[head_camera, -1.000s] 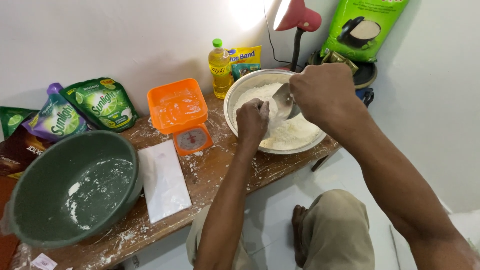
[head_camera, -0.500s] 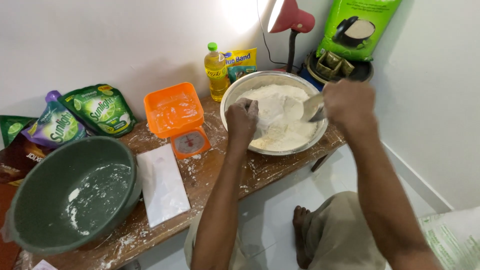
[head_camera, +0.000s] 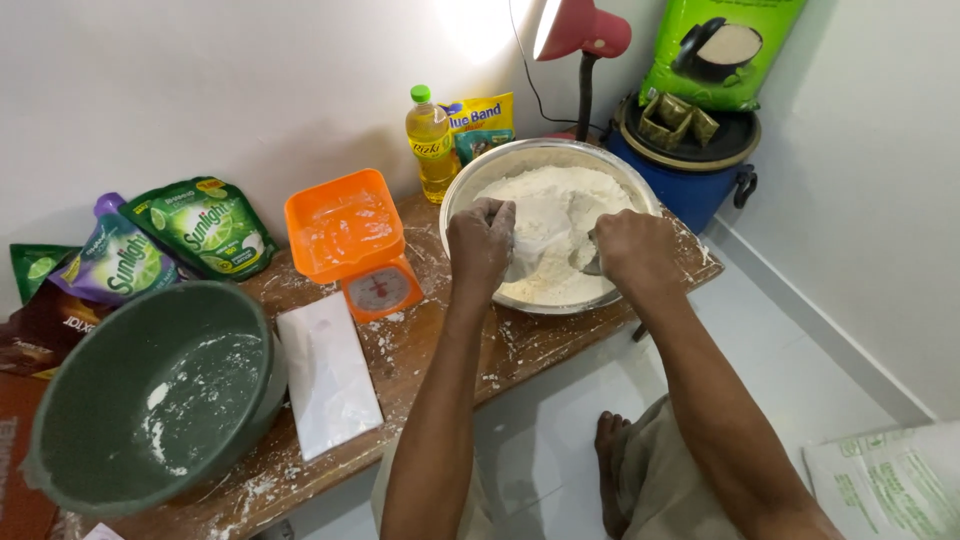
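Observation:
A large metal bowl (head_camera: 470, 180) full of white flour (head_camera: 560, 215) stands on the right end of a low wooden table (head_camera: 520, 345). My left hand (head_camera: 480, 243) rests closed on the bowl's near left rim, its fingers dusted with flour. Inside the bowl my right hand (head_camera: 630, 250) grips a metal spoon (head_camera: 583, 262) whose tip is dug into the flour at the near right side.
An orange kitchen scale (head_camera: 350, 240) sits left of the bowl, with a white tile (head_camera: 328, 372) and a floury green basin (head_camera: 150, 395) further left. Detergent pouches, an oil bottle (head_camera: 430, 140), a red lamp (head_camera: 585, 30) and a blue pot (head_camera: 685, 175) line the wall.
My right hand has dropped from above the bowl's far side down into the flour at the near right. The left hand stays at the rim. The camera has shifted.

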